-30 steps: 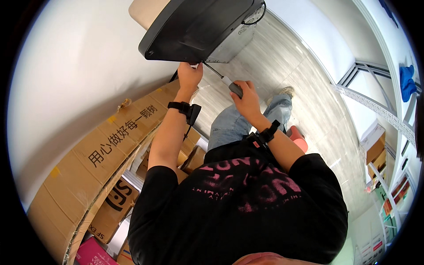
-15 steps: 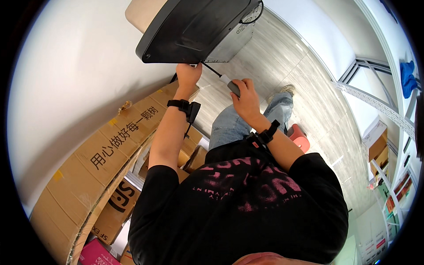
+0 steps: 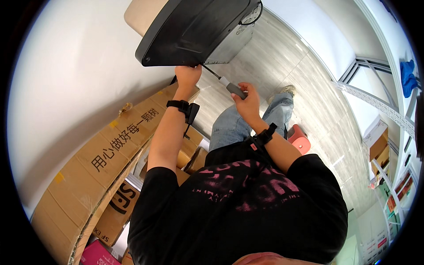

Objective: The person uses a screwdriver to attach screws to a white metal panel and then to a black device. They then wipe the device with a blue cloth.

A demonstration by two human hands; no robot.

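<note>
A large black molded panel [image 3: 194, 35] with a rounded corner is at the top of the view. My left hand [image 3: 188, 77] is closed at its lower edge; the fingertips are hidden there, so what they grip cannot be made out. Beside that hand, the thin dark shaft of a screwdriver [image 3: 237, 91] meets the panel's edge; its tip is hidden. The screwdriver slants down to the right, with a light collar and grey handle. My right hand [image 3: 249, 104] holds the handle's rear end between thumb and fingers.
A long flattened cardboard box [image 3: 84, 176] leans along the white wall at left, with more boxes [image 3: 117, 210] below. A beige pad [image 3: 143, 17] adjoins the panel. A red stool [image 3: 299, 140] stands on the wood-look floor behind my leg. Metal shelving [image 3: 375, 99] lines the right side.
The panel's lower edge and the screwdriver have sunk slightly. My right hand's fingers have loosened and shifted back on the handle, leaving more of it showing. My left hand stays at the edge.
</note>
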